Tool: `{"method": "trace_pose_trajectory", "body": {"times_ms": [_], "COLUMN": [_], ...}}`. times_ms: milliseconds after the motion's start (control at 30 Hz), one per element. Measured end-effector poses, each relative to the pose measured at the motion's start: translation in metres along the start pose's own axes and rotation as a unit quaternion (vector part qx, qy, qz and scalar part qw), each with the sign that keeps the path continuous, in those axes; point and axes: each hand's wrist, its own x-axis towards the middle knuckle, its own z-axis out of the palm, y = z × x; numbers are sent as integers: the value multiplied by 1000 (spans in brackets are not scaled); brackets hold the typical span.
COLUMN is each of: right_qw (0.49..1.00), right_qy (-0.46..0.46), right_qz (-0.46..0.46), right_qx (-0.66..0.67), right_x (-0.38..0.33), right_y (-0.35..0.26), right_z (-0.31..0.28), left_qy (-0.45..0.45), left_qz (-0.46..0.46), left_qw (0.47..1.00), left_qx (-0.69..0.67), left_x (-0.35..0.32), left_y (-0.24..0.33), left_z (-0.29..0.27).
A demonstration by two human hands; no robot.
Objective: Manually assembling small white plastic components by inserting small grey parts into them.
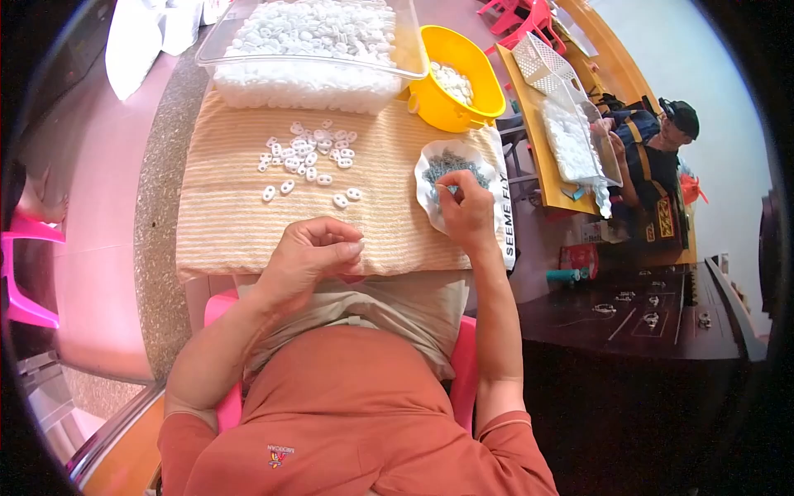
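My left hand (318, 255) is above the near edge of the striped cloth (223, 223), fingers curled and thumb against the forefinger. Something small and pale may show at its fingertips, too small to name. At the right, my right hand (468, 208) reaches over a white scalloped dish (426, 197) of tiny grey-blue pieces (451, 163). Its thumb and forefinger are pinched together among or just above them; whatever they hold is hidden. A loose group of small white oval plastic pieces with two holes (310, 151) lies beyond my left hand, several of them set apart nearer me.
Behind the group stands a clear plastic bin (310, 62) full of white pieces. A yellow tub (453, 112) with more sits to its right. Farther right, a person (649, 145) works at another table (533, 132) with a white-filled tray. A pink chair (29, 273) stands left.
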Motion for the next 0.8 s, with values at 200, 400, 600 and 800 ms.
{"method": "trace_pose_trajectory", "body": {"times_ms": [200,400,600,800], "right_qw": [927,879,891,887], "right_qy": [9,-66,-148,-152], "right_qz": [120,104,73,48], "right_qx": [356,461,423,434], "right_x": [-14,-28,-39,-41], "right_y": [-34,-72,-94,-101], "right_z": [-11,-16,-9,-3], "left_qy": [27,20,13,7], "left_qz": [-12,-10,-12,1], "left_qw": [1000,998,995,996], "left_qx": [3,55,96,88], "left_x": [-4,-1,1,0], "left_y": [2,-5,-7,-9], "left_z": [8,8,8,5]}}
